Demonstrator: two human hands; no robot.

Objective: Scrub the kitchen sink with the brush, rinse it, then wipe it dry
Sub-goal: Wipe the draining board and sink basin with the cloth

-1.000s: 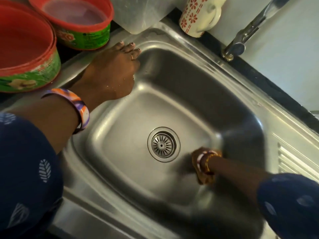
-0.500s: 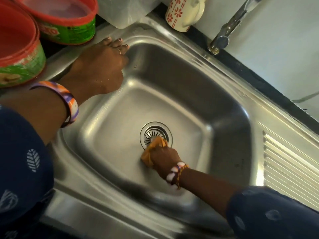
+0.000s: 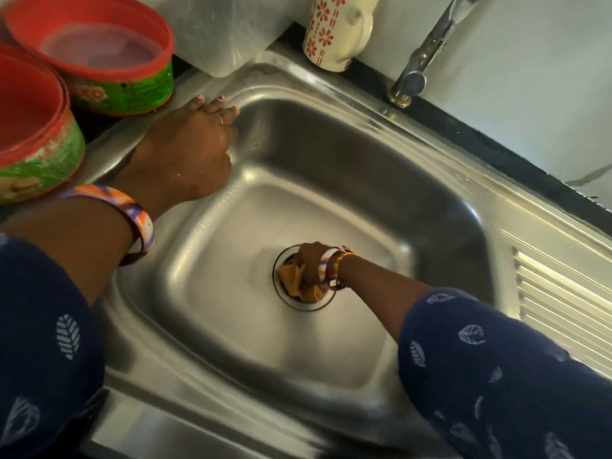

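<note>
A stainless steel sink (image 3: 331, 154) fills the middle of the view. My right hand (image 3: 309, 265) is down in the basin over the drain (image 3: 299, 304), gripping a crumpled yellow-orange cloth (image 3: 291, 279) and pressing it onto the strainer, which it mostly hides. My left hand (image 3: 195, 154) rests on the sink's far left corner, fingers laid flat over the rim. No brush is in view.
Two red-lidded green tubs (image 3: 109, 61) (image 3: 29, 134) stand on the counter at the left. A clear container (image 3: 225, 31) and a flower-patterned mug (image 3: 337, 31) sit behind the sink. The tap (image 3: 427, 51) rises at the back right, above the ribbed drainboard (image 3: 563, 299).
My right hand swept the cloth from the basin's right side leftward past the drain, then back onto the strainer. My left hand stayed on the rim.
</note>
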